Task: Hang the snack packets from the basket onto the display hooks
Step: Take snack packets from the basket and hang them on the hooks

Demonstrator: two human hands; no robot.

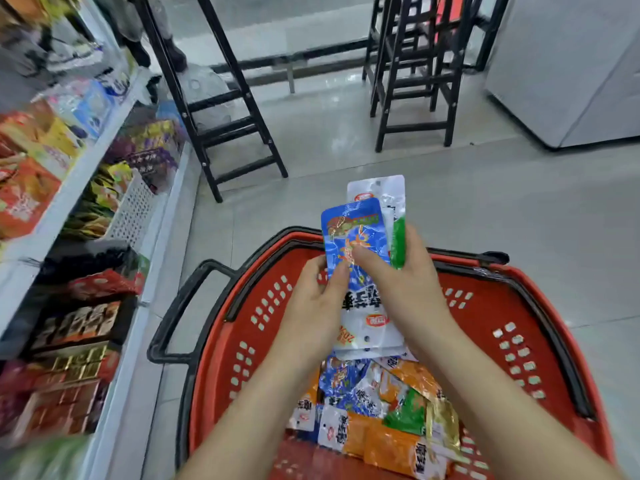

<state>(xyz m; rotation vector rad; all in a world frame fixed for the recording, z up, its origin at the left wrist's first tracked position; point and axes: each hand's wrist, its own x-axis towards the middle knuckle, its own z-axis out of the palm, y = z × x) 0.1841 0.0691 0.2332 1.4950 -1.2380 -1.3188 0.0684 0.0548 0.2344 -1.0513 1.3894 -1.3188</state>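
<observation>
two hands (pixel 363 292) hold two snack packets (pixel 360 244); one basket (pixel 519 306) below

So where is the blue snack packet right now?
In the head view, the blue snack packet sits near the middle, pinched between the left hand and right hand, above the red basket, beside a green-and-white packet.

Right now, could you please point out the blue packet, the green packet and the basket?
blue packet (pixel 353 233): head view, printed front.
green packet (pixel 398 242): head view, green edge strip.
basket (pixel 540 327): head view, right wall.
</observation>
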